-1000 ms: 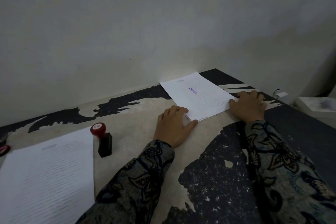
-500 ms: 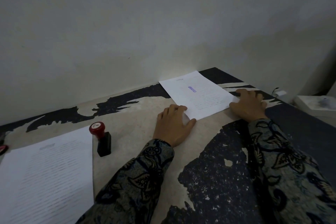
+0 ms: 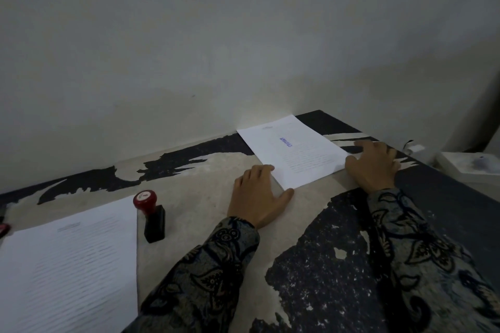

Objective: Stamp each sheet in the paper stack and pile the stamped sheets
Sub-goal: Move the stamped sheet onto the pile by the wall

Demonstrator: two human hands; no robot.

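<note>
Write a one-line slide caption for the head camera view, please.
Both hands, left and right, square the stamped pile; the stamp stands beside the unstamped stack.

A bare strip of counter [image 3: 205, 186] lies open between my left hand [image 3: 258, 201] and the upright stamp [image 3: 151, 215], wide enough for a hand to pass toward the wall [image 3: 243, 48]. The stamp stands just beside the right edge of the unstamped stack [image 3: 70, 262], blocking a straight sideways sweep off those sheets. My two hands flank the stamped pile [image 3: 293, 153], left at its near corner, right hand [image 3: 372, 163] at its right edge, with open counter between my sleeves. The pile's far corner sits near the wall. At the far left, a red object [image 3: 4, 228] lies near the stack's far corner.
</note>
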